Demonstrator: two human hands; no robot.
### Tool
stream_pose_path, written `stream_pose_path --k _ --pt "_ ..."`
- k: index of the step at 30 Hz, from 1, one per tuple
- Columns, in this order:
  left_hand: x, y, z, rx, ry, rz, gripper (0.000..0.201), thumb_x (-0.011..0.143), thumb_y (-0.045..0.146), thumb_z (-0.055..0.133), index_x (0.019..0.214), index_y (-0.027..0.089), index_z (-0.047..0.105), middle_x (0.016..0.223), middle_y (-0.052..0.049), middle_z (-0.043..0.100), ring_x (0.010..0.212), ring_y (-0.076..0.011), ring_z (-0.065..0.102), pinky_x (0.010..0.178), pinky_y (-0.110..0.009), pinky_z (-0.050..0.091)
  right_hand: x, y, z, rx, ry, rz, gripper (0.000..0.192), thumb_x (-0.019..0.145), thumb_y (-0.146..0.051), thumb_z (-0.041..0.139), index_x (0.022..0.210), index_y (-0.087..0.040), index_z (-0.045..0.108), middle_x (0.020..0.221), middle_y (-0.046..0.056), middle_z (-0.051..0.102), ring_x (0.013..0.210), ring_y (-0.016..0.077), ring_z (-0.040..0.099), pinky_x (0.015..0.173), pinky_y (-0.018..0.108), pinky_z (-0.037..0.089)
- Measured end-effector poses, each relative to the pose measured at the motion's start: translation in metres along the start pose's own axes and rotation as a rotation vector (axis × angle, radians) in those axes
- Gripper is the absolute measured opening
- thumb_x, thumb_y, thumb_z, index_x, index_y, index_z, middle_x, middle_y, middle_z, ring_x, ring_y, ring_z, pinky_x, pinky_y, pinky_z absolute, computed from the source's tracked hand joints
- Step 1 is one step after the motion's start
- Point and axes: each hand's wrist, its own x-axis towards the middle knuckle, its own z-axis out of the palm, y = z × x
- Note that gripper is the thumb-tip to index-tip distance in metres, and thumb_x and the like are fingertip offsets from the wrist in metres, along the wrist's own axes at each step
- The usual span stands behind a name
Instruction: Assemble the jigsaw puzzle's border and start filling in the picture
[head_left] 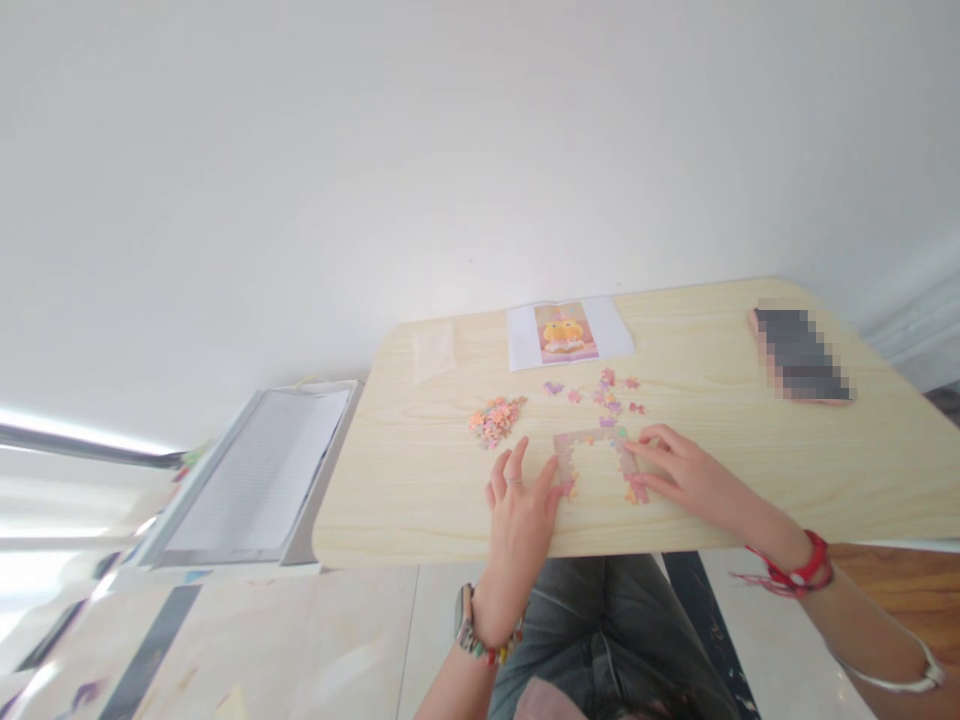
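Observation:
On the table lies a partly joined puzzle border, its top and two sides linked and its bottom side open. My left hand rests beside its left edge, fingers spread, thumb and fingertips near the border. My right hand touches the right edge with its fingers stretched out and apart. A pile of loose puzzle pieces sits just beyond my left hand. More scattered puzzle pieces lie above the border. A sheet with a printed picture of a yellow-orange figure is at the back.
The wooden table stands against a white wall. A phone, its screen blurred, lies at the right. A clear plastic bag is at the back left. Left of the table, papers rest on a lower white surface.

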Motion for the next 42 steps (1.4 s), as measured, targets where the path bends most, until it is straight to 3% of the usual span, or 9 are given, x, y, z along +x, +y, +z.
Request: stream_pose_path --k 10,16,22,28,32,37,42 --pt "0.001 -0.007 0.008 -0.017 0.042 -0.004 0.034 0.08 0.017 0.06 0.108 0.036 0.062 0.135 -0.007 0.035 0.119 -0.0318 0.034 0.085 -0.05 0.047 0.01 -0.001 -0.007 -0.025 0.044 -0.033 0.027 0.087 -0.028 0.047 0.111 -0.022 0.059 0.102 0.007 0.057 0.093 0.019 0.059 0.082 0.034 0.05" --pt "0.002 -0.006 0.004 -0.044 0.032 0.011 0.032 0.081 0.019 0.058 0.11 0.033 0.062 0.134 -0.009 0.035 0.119 -0.0316 0.034 0.086 -0.049 0.046 0.049 0.02 -0.02 -0.064 0.133 0.043 0.022 0.087 -0.025 0.045 0.097 -0.019 0.064 0.095 0.007 0.059 0.088 0.0192 0.06 0.079 0.035 0.049" --pt "0.0 -0.002 0.01 -0.061 0.047 -0.002 0.029 0.078 0.029 0.064 0.107 0.034 0.063 0.134 -0.007 0.034 0.119 -0.0306 0.033 0.088 -0.049 0.045 0.097 0.03 -0.025 -0.088 -0.041 -0.068 0.023 0.084 -0.016 0.046 0.083 -0.018 0.069 0.088 0.007 0.059 0.082 0.0175 0.058 0.075 0.031 0.047" --pt "0.001 -0.004 0.01 -0.065 0.046 -0.002 0.032 0.079 0.028 0.063 0.11 0.034 0.061 0.135 -0.007 0.033 0.12 -0.0308 0.033 0.09 -0.05 0.044 0.108 0.035 -0.033 -0.101 -0.205 -0.174 0.022 0.084 -0.015 0.046 0.084 -0.019 0.068 0.089 0.007 0.058 0.074 0.0147 0.057 0.066 0.026 0.045" --pt "-0.001 -0.005 0.01 -0.083 0.058 0.004 0.033 0.08 0.027 0.062 0.113 0.031 0.059 0.134 -0.009 0.033 0.12 -0.0308 0.033 0.092 -0.051 0.043 0.105 0.039 -0.034 -0.091 -0.242 -0.15 0.023 0.085 -0.015 0.043 0.082 -0.019 0.065 0.091 0.006 0.057 0.06 0.0102 0.053 0.054 0.023 0.042" --pt "-0.004 -0.007 0.011 -0.112 0.075 0.005 0.032 0.081 0.024 0.059 0.113 0.028 0.058 0.134 -0.01 0.033 0.121 -0.0306 0.033 0.092 -0.051 0.042 0.107 0.045 -0.029 -0.132 -0.25 -0.178 0.018 0.086 -0.016 0.043 0.082 -0.017 0.061 0.089 0.005 0.055 0.057 0.0088 0.051 0.052 0.022 0.041" --pt "-0.008 -0.012 0.012 -0.117 0.079 0.009 0.032 0.082 0.02 0.057 0.113 0.026 0.057 0.134 -0.011 0.033 0.121 -0.0307 0.033 0.092 -0.051 0.042 0.102 0.053 -0.026 -0.286 -0.19 -0.242 0.013 0.082 -0.011 0.049 0.082 -0.017 0.06 0.09 0.006 0.057 0.072 0.014 0.055 0.058 0.024 0.042"
